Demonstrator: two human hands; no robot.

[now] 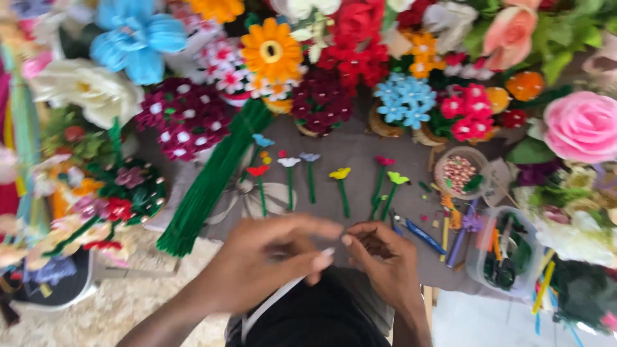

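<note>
My left hand (270, 257) and my right hand (382, 257) meet at the fingertips low in the middle of the head view, pinching something too small and blurred to make out. Just beyond them, a row of small handmade flowers on green stems (312, 177) lies on a grey cloth (360, 151): red, white, yellow, pink and light green heads. A thick bundle of green stems (212, 180) lies slanted to the left of my hands.
Bouquets of craft flowers (321, 96) crowd the back and both sides, with a big pink rose (581, 125) at right. A round tub of beads (459, 170) and a clear box of tools (504, 254) stand at right. Coloured sticks (450, 238) lie near them.
</note>
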